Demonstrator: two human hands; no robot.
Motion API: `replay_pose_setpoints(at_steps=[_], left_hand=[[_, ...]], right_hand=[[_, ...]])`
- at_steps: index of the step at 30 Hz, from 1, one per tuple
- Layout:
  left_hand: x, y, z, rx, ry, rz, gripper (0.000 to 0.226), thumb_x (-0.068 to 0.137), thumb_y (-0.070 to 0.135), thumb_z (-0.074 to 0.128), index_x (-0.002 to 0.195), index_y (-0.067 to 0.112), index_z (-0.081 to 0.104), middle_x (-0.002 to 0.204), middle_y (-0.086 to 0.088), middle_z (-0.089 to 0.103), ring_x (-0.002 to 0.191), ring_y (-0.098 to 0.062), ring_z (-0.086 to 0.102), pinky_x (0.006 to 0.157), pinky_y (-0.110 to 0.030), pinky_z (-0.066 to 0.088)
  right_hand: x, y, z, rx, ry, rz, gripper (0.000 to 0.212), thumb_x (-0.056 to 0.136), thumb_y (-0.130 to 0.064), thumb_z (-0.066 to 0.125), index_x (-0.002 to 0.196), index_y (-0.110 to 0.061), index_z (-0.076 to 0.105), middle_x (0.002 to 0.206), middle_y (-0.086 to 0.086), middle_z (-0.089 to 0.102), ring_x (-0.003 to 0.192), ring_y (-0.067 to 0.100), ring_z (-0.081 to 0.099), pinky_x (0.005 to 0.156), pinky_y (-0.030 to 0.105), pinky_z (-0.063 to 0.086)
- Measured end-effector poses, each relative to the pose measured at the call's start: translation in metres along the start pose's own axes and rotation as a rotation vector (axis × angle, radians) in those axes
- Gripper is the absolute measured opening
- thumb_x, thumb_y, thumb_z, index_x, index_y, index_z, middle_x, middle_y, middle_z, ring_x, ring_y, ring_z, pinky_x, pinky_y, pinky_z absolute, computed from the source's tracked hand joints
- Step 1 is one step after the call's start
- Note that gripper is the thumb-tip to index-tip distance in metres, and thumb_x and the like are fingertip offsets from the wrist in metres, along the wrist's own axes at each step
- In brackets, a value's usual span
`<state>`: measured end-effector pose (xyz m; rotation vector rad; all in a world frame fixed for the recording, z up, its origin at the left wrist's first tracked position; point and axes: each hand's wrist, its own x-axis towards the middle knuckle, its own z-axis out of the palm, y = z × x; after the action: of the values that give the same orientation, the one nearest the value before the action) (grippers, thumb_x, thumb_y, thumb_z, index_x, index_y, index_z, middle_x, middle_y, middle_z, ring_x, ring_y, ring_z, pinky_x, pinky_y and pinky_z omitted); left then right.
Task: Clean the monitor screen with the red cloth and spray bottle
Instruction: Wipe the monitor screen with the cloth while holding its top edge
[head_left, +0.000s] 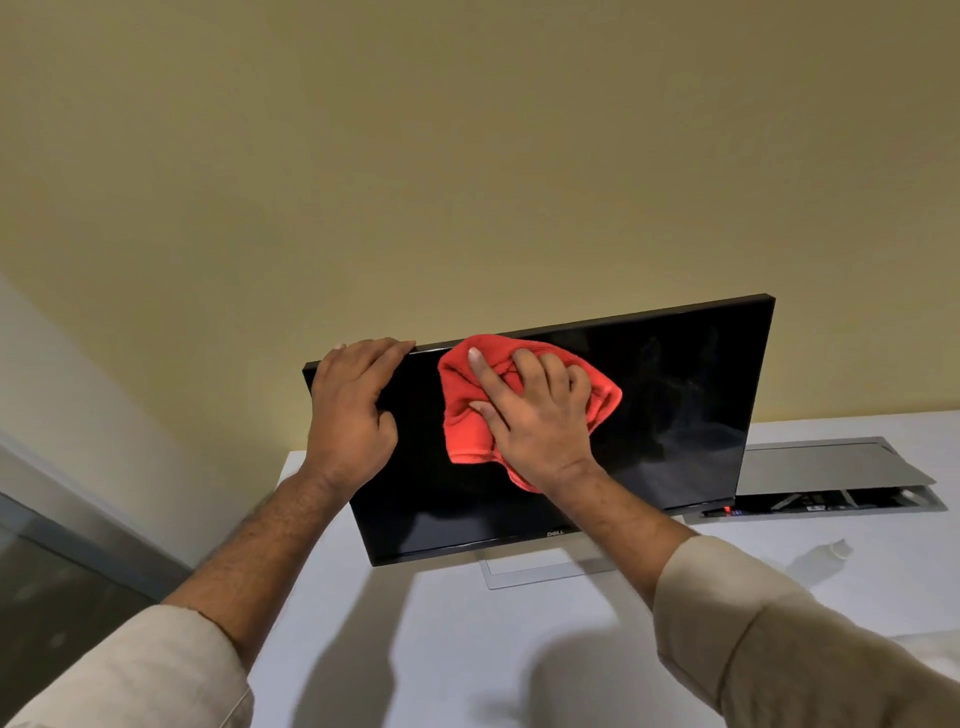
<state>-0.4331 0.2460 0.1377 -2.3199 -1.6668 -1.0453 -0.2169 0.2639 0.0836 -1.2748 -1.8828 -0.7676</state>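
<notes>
Pressed flat under the right hand (540, 415), the cloth (467, 426) is held against the upper middle of the screen (675, 405), the fingers spread over it rather than closed around it. The top left corner of the monitor (717, 499) is gripped by the left hand (353, 410), its fingers hooked over the upper edge and the thumb laid on the front.

Two forearms are seen coming up from the near edge of the desk (415, 649), each in a loose beige sleeve (779, 634) of soft woven fabric pushed back from the wrist.

One cloth is seen: red, soft, terry-like and bunched into folds, with a lobe hanging below the palm. One monitor is seen: a thin black rectangle with a glossy, dark, reflective screen, faint smears being visible on its right half. A small logo is printed on the lower bezel. It is carried on a flat, pale rectangular base (540, 571) near the middle of the desk.

The desk is white, smooth and matte, crossed by soft shadows. Toward its right edge a small pale object (837, 548) lies blurred; what it is cannot be told. At the far edge, behind the monitor, one grey metal flap (826, 462) stands open over a cable recess. A plain yellowish wall (467, 156) lies beyond.
</notes>
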Motion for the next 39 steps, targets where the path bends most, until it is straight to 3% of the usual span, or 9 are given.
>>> replay_pose_setpoints(at_steps=[6, 8, 12, 14, 18, 23, 26, 32, 39], left_hand=[[0.000, -0.003, 0.002, -0.033, -0.013, -0.008, 0.080, 0.055, 0.002, 0.048, 0.133, 0.019, 0.057, 0.129, -0.001, 0.059, 0.125, -0.022, 0.048, 0.118, -0.043, 0.020], [0.001, -0.004, 0.003, -0.033, -0.020, -0.009, 0.080, 0.055, 0.003, 0.048, 0.133, 0.020, 0.056, 0.130, -0.001, 0.059, 0.126, -0.022, 0.048, 0.118, -0.044, 0.020], [0.000, -0.002, 0.003, -0.026, -0.016, -0.007, 0.080, 0.054, 0.002, 0.048, 0.132, 0.017, 0.057, 0.130, -0.003, 0.059, 0.127, -0.024, 0.048, 0.118, -0.046, 0.021], [-0.001, -0.002, 0.004, -0.027, -0.012, -0.012, 0.080, 0.054, 0.002, 0.048, 0.132, 0.017, 0.058, 0.130, -0.003, 0.059, 0.128, -0.024, 0.047, 0.118, -0.044, 0.019], [0.000, -0.002, 0.004, -0.016, -0.015, -0.015, 0.082, 0.053, 0.003, 0.046, 0.133, 0.017, 0.057, 0.130, -0.003, 0.059, 0.128, -0.024, 0.047, 0.118, -0.044, 0.019], [0.002, -0.006, 0.003, -0.008, -0.039, -0.023, 0.083, 0.053, 0.003, 0.046, 0.134, 0.018, 0.057, 0.131, -0.003, 0.059, 0.129, -0.024, 0.047, 0.119, -0.037, 0.014], [0.002, -0.006, 0.003, -0.009, -0.038, -0.022, 0.083, 0.052, 0.004, 0.046, 0.134, 0.018, 0.056, 0.131, -0.002, 0.059, 0.129, -0.023, 0.047, 0.118, -0.030, 0.011], [0.003, -0.003, 0.002, 0.005, -0.054, -0.022, 0.083, 0.053, 0.004, 0.046, 0.133, 0.019, 0.057, 0.131, -0.003, 0.060, 0.128, -0.025, 0.048, 0.117, -0.044, 0.021], [0.025, 0.029, 0.004, 0.047, -0.177, 0.021, 0.080, 0.057, -0.003, 0.057, 0.134, 0.018, 0.055, 0.132, -0.002, 0.061, 0.123, -0.025, 0.053, 0.113, -0.045, 0.034]], right_hand=[[-0.008, 0.042, -0.020, 0.025, 0.010, 0.163, 0.067, 0.074, -0.008, 0.075, 0.137, -0.025, 0.058, 0.112, 0.015, 0.053, 0.094, 0.037, 0.056, 0.077, 0.049, 0.045], [-0.011, 0.069, -0.028, 0.074, -0.024, 0.346, 0.064, 0.078, -0.003, 0.068, 0.138, -0.022, 0.057, 0.102, 0.024, 0.060, 0.087, 0.042, 0.060, 0.072, 0.051, 0.046], [-0.014, 0.095, -0.033, 0.080, 0.023, 0.773, 0.056, 0.092, -0.011, 0.056, 0.147, -0.019, 0.045, 0.118, 0.030, 0.052, 0.106, 0.047, 0.050, 0.089, 0.055, 0.042], [-0.005, 0.087, -0.031, 0.079, 0.053, 0.746, 0.053, 0.093, -0.026, 0.058, 0.145, -0.022, 0.047, 0.119, 0.029, 0.051, 0.107, 0.046, 0.048, 0.091, 0.053, 0.039], [0.018, 0.044, -0.020, 0.022, -0.064, 0.429, 0.052, 0.091, -0.053, 0.052, 0.140, -0.037, 0.049, 0.119, 0.019, 0.051, 0.102, 0.036, 0.045, 0.086, 0.047, 0.036], [0.022, 0.035, -0.014, 0.011, -0.094, 0.324, 0.040, 0.094, -0.041, 0.054, 0.132, -0.032, 0.058, 0.116, 0.018, 0.057, 0.100, 0.038, 0.052, 0.084, 0.049, 0.042], [0.011, 0.073, -0.020, 0.015, -0.063, 0.391, 0.039, 0.091, -0.034, 0.059, 0.130, -0.029, 0.059, 0.114, 0.019, 0.056, 0.098, 0.038, 0.051, 0.081, 0.046, 0.040], [-0.008, 0.160, -0.037, 0.009, 0.019, 0.741, 0.041, 0.098, -0.028, 0.048, 0.138, -0.022, 0.052, 0.121, 0.026, 0.049, 0.106, 0.042, 0.048, 0.088, 0.050, 0.042], [0.000, 0.126, -0.035, 0.089, 0.057, 0.729, 0.040, 0.097, -0.022, 0.054, 0.137, -0.016, 0.056, 0.116, 0.026, 0.052, 0.104, 0.040, 0.051, 0.088, 0.050, 0.044]])
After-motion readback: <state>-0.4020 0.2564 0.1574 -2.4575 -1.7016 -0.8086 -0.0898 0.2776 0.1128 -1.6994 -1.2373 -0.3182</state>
